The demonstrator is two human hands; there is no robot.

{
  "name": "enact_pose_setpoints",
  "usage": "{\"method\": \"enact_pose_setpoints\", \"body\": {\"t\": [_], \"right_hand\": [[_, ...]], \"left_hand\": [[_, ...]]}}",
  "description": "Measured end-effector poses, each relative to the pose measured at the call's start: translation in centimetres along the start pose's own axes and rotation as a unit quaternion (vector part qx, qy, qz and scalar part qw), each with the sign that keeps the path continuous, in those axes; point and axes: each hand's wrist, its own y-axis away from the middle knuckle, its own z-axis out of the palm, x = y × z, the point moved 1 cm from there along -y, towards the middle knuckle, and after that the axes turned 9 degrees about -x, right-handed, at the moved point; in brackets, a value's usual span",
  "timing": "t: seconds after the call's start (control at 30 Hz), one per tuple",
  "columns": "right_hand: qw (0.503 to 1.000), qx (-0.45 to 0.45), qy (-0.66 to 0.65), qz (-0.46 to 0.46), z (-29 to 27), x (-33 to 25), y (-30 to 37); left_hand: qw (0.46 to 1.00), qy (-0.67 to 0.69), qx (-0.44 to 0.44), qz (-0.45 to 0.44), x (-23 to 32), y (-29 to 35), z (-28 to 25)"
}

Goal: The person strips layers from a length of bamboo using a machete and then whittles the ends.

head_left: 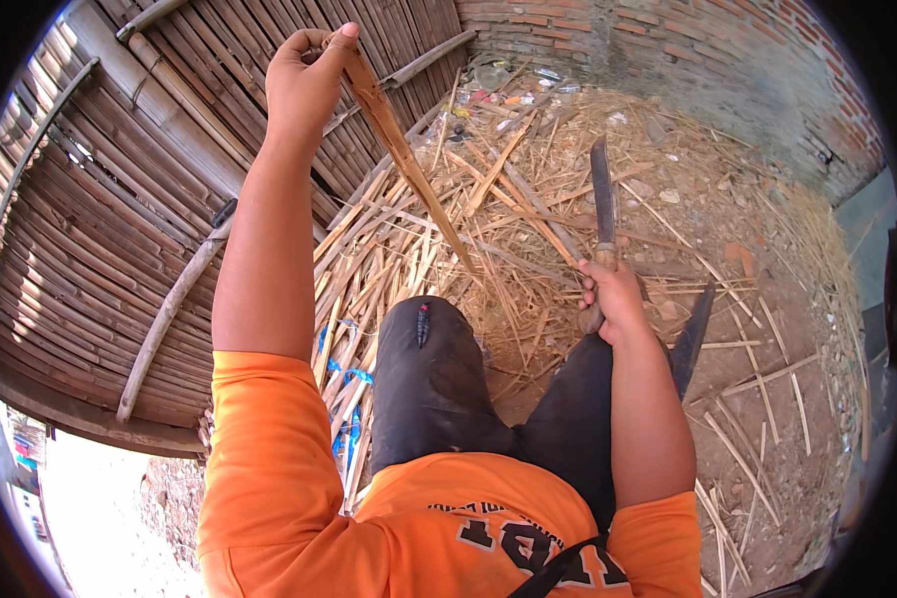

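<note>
My left hand (307, 85) is raised at the upper left, its thumb and fingers pinched around the top end of a long, flat split strip of bamboo or wood (399, 149). The strip slants down to the right, and its lower tip hangs over the heap in front of my knees. My right hand (616, 299) is near my right knee, fingers wrapped around the wooden handle of a machete (602, 189). Its dark blade points up and away from me, apart from the strip.
Split strips (369, 259) lie heaped before and left of my legs, with blue plastic (347, 436) among them. A slatted bamboo wall (100, 229) stands left, a brick wall (668, 50) behind. Loose sticks (743, 468) and a dark wedge-shaped piece (693, 339) lie right.
</note>
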Motion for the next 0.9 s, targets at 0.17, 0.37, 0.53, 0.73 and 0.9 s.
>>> {"method": "enact_pose_setpoints", "body": {"t": [0.17, 0.37, 0.53, 0.73, 0.9], "right_hand": [[0.997, -0.004, 0.071, -0.002, 1.4, -0.5, 0.3], [0.993, -0.018, 0.121, -0.006, 2.2, -0.2, -0.4], [0.99, -0.037, 0.139, -0.015, 2.2, 0.2, -1.2], [0.989, -0.036, 0.139, -0.039, 2.0, 0.6, -1.6], [0.977, -0.042, 0.195, -0.068, 1.7, 0.7, -1.8]], "left_hand": [[0.988, 0.116, -0.082, -0.055, -1.1, 0.4, -0.7], [0.957, 0.208, -0.184, -0.08, -1.2, 0.7, -1.5], [0.951, 0.219, -0.192, -0.101, -0.9, 1.5, -2.0], [0.95, 0.217, -0.209, -0.087, -1.7, 1.7, -2.5], [0.954, 0.206, -0.215, -0.039, -0.1, 2.8, -2.8]]}}
